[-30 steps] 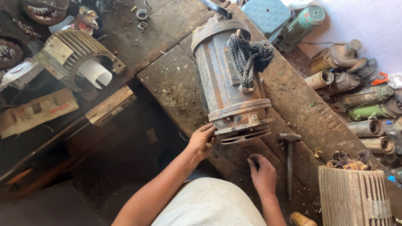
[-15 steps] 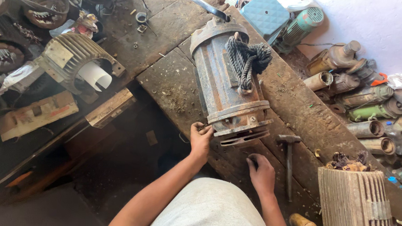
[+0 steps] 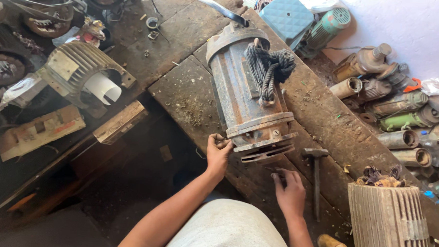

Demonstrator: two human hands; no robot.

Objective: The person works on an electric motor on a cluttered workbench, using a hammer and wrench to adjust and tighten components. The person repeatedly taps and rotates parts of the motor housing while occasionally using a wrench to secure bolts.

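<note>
- The rusty electric motor [image 3: 248, 97] is lying on its side on the wooden desk [image 3: 191, 97], its finned end cover facing the person and seemingly not yet removed.
- The left hand [image 3: 218, 152] is curling its grip onto the cover's rim at the lower left edge.
- The right hand [image 3: 290, 191] is resting flat on the desk just below the cover, its grip loose and holding nothing.
- A hammer [image 3: 315, 176] is lying untouched beside the right hand.
- A dark rope [image 3: 268, 70] is lying knotted on top of the housing.
</note>
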